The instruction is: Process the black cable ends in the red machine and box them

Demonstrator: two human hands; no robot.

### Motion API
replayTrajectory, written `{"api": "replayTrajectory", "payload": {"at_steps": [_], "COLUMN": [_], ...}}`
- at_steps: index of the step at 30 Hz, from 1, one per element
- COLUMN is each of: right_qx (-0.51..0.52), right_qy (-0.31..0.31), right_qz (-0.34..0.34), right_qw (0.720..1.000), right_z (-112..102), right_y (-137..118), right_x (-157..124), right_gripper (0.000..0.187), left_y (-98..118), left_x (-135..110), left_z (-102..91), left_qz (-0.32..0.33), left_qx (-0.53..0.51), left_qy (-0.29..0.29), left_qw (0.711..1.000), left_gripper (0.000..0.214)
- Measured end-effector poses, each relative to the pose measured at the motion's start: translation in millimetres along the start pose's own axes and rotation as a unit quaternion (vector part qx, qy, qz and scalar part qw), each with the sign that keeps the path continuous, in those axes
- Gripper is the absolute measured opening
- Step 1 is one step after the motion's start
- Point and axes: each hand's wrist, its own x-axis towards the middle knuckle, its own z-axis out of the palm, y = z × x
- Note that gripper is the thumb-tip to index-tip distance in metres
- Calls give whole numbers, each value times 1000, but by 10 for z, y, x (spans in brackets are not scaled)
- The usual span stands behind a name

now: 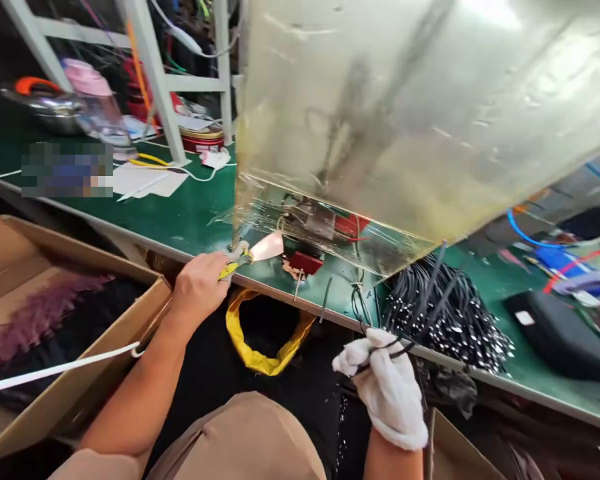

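Observation:
My left hand (pixel 200 287) is bare and closed around a yellow-and-grey handled tool (pixel 235 261) at the bench edge. A pale pinkish, blade-like shape (pixel 268 247) extends from its far end; I cannot tell its exact kind. To the right of it is a small dark-red block (pixel 305 262) on the bench, below a clear plastic cover (pixel 340 100). In a white glove, my right hand (pixel 387 380) grips thin black cables (pixel 361 310) in front of the bench. A large bundle of black cables (pixel 445 313) with silvery ends lies just beyond it.
A yellow-rimmed opening (pixel 263 363) sits below the bench edge. At left stands a cardboard box (pixel 75 267) with dark and purplish material. A pink-lidded bottle (pixel 97 100), a metal pot (pixel 50 110) and a white rack (pixel 155 73) are behind. A black case (pixel 563 333) lies at right.

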Motion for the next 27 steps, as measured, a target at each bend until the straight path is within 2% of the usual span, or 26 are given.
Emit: {"api": "replayTrajectory", "payload": {"at_steps": [3,5,10,13,18,20,23,27], "right_qx": [-20,-24,-28,-32,-40,-36,-29,-38], "right_qy": [-9,-19,-32,-20,-1,-13,-42,-55], "right_qz": [-14,-15,-16,-4,31,44,82,182], "right_qw": [1000,999,999,999,999,998,995,981], "right_z": [-108,-130,-128,-139,-134,-146,-189,-238], "right_y": [95,123,127,132,174,237,423,732], "right_x": [-4,1,28,28,27,34,62,107], "right_gripper": [17,17,17,18,18,17,20,30], "left_y": [-60,-82,-106,-80,-82,-127,-180,-157], "left_x": [101,175,361,503,723,722,596,353], "left_z": [137,195,304,370,348,289,195,135], "left_qz": [41,80,147,165,168,162,115,28], "left_qx": [38,34,27,26,45,47,60,74], "left_qy": [41,46,25,-13,-139,-166,-162,-142], "left_qw": [998,995,988,986,975,972,978,987], "left_gripper": [34,35,34,36,36,37,36,34]}}
